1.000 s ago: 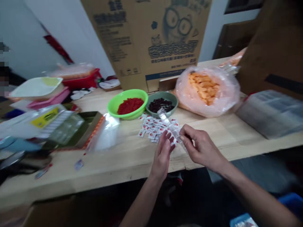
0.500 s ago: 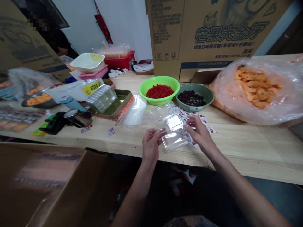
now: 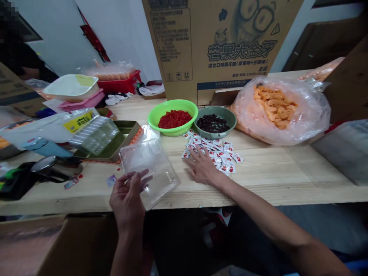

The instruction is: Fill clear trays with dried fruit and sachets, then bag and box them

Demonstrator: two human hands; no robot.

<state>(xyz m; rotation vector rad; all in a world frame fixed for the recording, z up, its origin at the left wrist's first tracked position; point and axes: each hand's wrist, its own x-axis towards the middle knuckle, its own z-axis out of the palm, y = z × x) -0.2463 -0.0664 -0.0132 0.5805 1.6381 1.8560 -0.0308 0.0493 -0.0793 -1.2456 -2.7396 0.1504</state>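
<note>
A tall cardboard box (image 3: 184, 42) stands at the back of the wooden table (image 3: 267, 174), perhaps to leave room in front. The big bag of orange pieces (image 3: 307, 111) is open, likely for easy reach. The left hand (image 3: 129, 195) pinches a clear plastic tray (image 3: 158, 168) by one side, over the table's front edge, maybe so its middle is free. Well apart, the right hand (image 3: 202, 168) spreads its fingers over small packets (image 3: 227, 159). The box says 芒果大金牙; the packets' print is too tiny to read.

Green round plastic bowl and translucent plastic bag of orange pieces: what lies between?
A grey-green round bowl of dark pieces, in the head view.
</note>
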